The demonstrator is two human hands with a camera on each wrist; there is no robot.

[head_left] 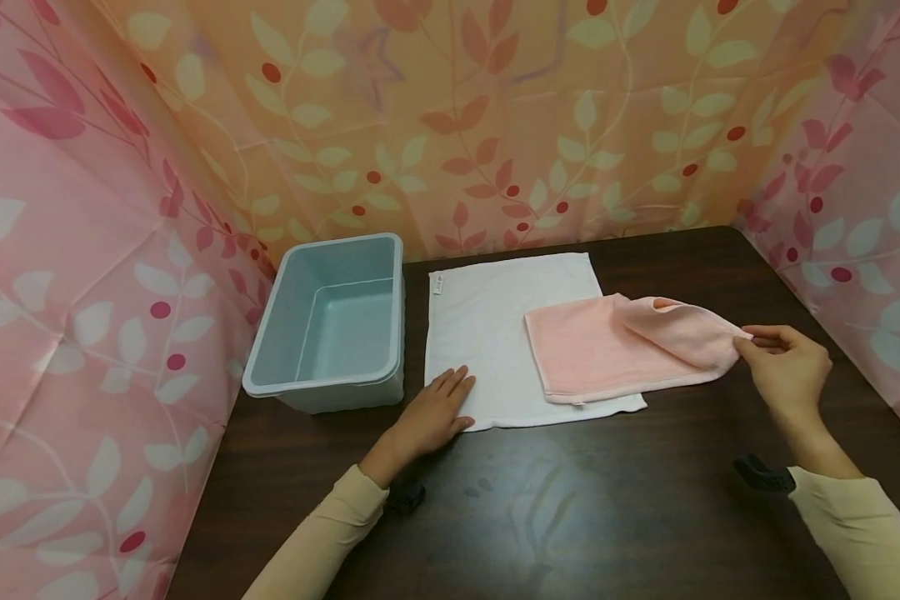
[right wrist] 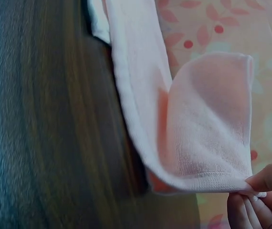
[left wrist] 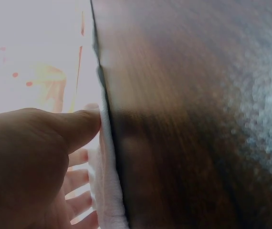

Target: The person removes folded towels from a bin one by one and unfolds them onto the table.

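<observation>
Two sleeves [head_left: 318,537]; left grip [head_left: 431,413] spread on one white towel [head_left: 487,333], right grip [head_left: 791,367] pinching one pink towel [head_left: 588,346].

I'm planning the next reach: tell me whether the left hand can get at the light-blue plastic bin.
Probably yes: the left hand rests on the white towel, near the light-blue plastic bin, and nothing visible stands between them.
</observation>
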